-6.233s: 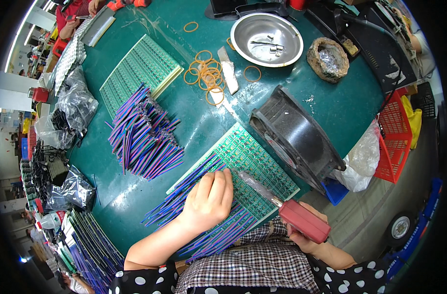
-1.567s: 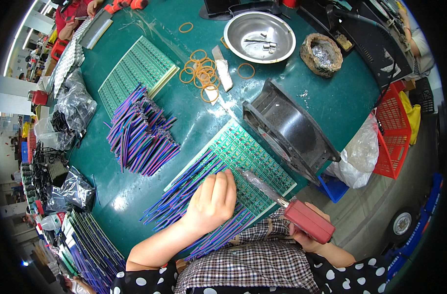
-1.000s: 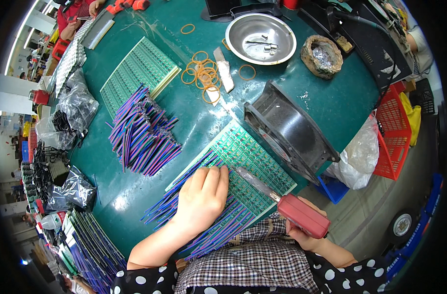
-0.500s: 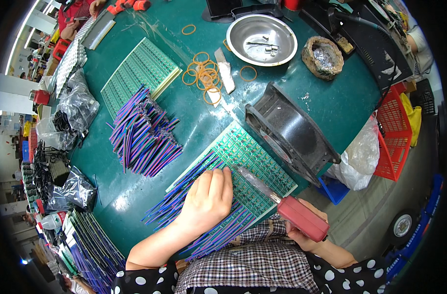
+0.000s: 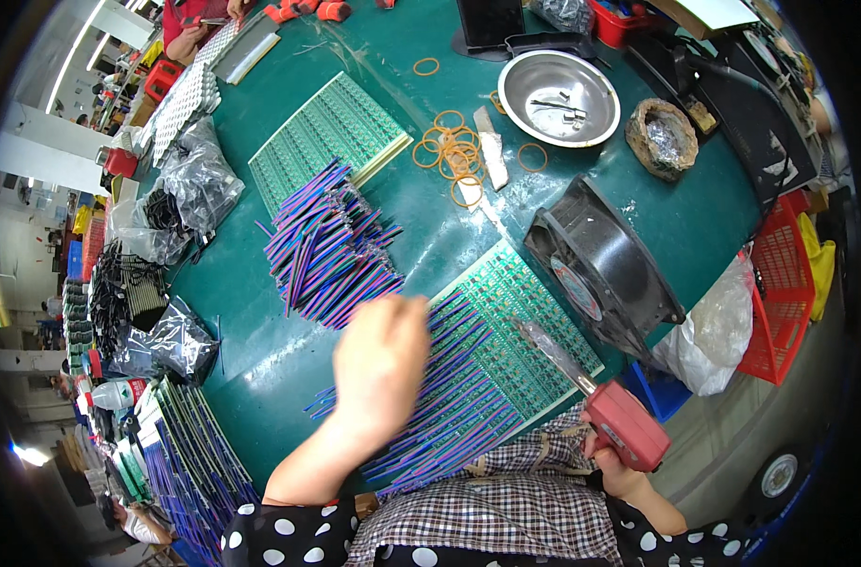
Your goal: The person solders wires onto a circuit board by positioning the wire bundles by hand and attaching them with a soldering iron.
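My right hand [image 5: 619,474] is closed around the handle of a red soldering gun [image 5: 627,425]. The gun's long tip points up and left, over a green circuit board panel [image 5: 534,321]. Thin blue, purple and dark wires [image 5: 449,416] lie side by side across the panel's left part and stick out past its near edge. My left hand [image 5: 381,364] hovers between these wires and a pile of cut wires [image 5: 331,255]. Motion blurs its curled fingers, so what they hold, if anything, cannot be made out.
A black fan [image 5: 605,265] stands right of the panel. Behind lie stacked circuit boards [image 5: 331,132], rubber bands [image 5: 454,151], a metal bowl [image 5: 562,94] and a rough stone-like pot [image 5: 662,139]. Plastic bags [image 5: 199,175] and wired boards [image 5: 199,463] line the left edge.
My left hand has lifted from the wires on the panel and moved left, towards the wire pile. The soldering gun keeps about the same place over the panel. The whole view has shifted.
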A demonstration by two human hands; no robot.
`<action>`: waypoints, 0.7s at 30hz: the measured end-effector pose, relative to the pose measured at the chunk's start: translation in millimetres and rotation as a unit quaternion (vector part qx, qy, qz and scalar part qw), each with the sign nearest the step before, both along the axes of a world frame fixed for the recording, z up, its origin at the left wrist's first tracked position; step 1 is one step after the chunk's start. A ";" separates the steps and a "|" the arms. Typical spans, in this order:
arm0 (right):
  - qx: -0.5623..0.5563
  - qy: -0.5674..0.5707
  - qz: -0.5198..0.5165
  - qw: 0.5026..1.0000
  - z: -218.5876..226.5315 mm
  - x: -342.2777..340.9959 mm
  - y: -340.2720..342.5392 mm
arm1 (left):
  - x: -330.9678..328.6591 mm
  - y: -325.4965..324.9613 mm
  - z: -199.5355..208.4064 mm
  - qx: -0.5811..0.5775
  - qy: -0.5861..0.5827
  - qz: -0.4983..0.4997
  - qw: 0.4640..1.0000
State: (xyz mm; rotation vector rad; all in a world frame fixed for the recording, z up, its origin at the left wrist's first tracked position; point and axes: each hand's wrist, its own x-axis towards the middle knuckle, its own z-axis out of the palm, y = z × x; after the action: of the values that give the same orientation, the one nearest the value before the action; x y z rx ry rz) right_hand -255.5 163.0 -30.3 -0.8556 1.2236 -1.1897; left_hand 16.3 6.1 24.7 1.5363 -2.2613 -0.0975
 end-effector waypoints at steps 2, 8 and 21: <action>0.001 -0.004 0.005 1.000 -1.3 0.0 0.7 | 13.9 -11.4 -0.7 -0.039 -0.040 0.081 0.995; -0.015 0.027 0.013 0.999 -1.7 1.5 -2.5 | 29.2 -17.2 -20.5 -0.028 -0.048 0.059 0.997; -0.047 0.095 0.040 0.994 -6.0 -2.1 -0.2 | 29.2 -23.2 -19.0 -0.029 -0.104 0.039 0.993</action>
State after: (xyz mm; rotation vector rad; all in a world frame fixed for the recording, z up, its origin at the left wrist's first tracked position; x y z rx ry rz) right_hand -257.5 162.8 -36.3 -1.0984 1.2806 -1.1290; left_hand 45.5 -17.1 5.7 1.6701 -2.3329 0.1567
